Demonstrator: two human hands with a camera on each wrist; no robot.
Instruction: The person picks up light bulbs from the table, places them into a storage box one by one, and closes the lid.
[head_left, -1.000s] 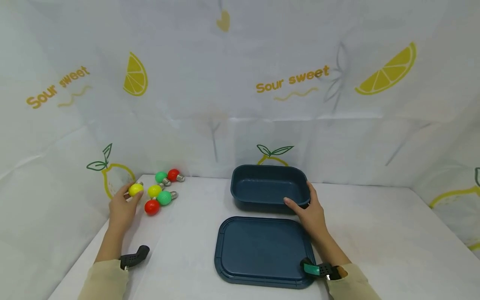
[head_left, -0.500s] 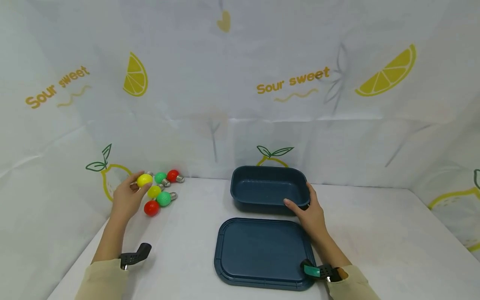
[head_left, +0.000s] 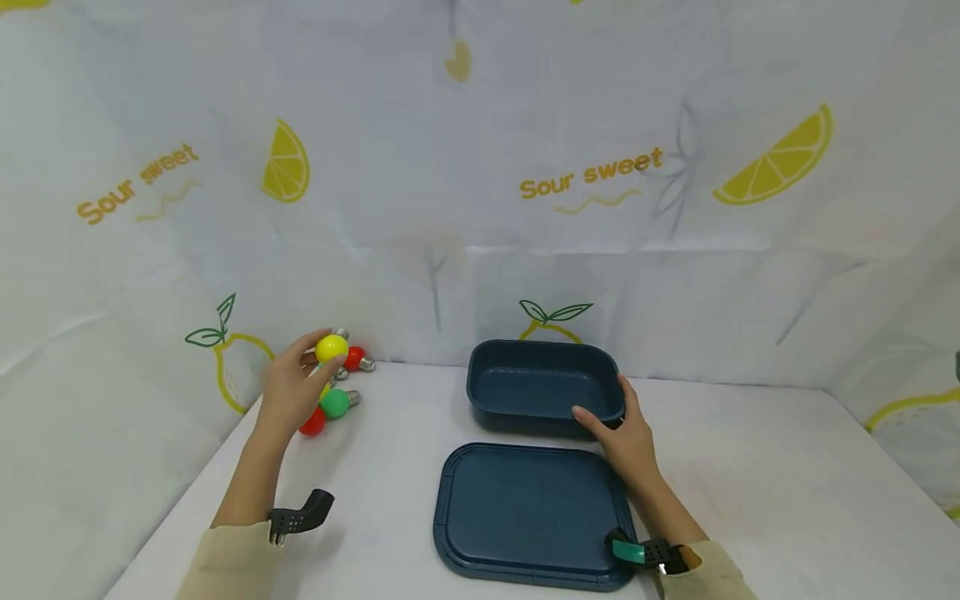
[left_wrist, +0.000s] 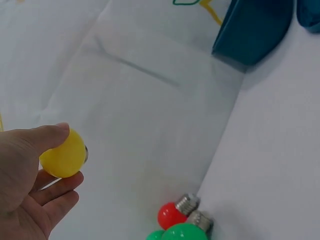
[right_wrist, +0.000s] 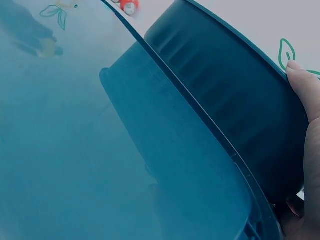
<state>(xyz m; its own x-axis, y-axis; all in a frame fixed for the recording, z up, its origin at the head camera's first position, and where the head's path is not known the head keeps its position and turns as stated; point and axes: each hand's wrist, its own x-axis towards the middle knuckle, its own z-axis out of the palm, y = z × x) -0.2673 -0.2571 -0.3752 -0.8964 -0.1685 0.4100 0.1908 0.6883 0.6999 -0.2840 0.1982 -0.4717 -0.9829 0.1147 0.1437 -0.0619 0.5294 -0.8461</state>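
Observation:
My left hand (head_left: 294,388) pinches a yellow light bulb (head_left: 332,347) between thumb and fingers, raised above the other bulbs. In the left wrist view the same yellow bulb (left_wrist: 64,155) shows its round side, its metal base mostly hidden. Below that hand lie a green bulb (head_left: 335,403), a red bulb (head_left: 313,422) and a red bulb (head_left: 355,359) farther back; others are partly covered by the hand. My right hand (head_left: 628,435) grips the right front corner of a dark blue rectangular box (head_left: 543,392), thumb over its rim. Nothing lies inside the box.
A dark blue lid (head_left: 532,517) lies flat on the white table (head_left: 765,483) in front of the box, under the right forearm. A white cloth (head_left: 405,167) with lemon prints hangs behind the table and along its sides.
The left hand has lifted the yellow bulb and carried it rightward over the other bulbs. The right hand keeps its grip on the box. The head view has shifted slightly.

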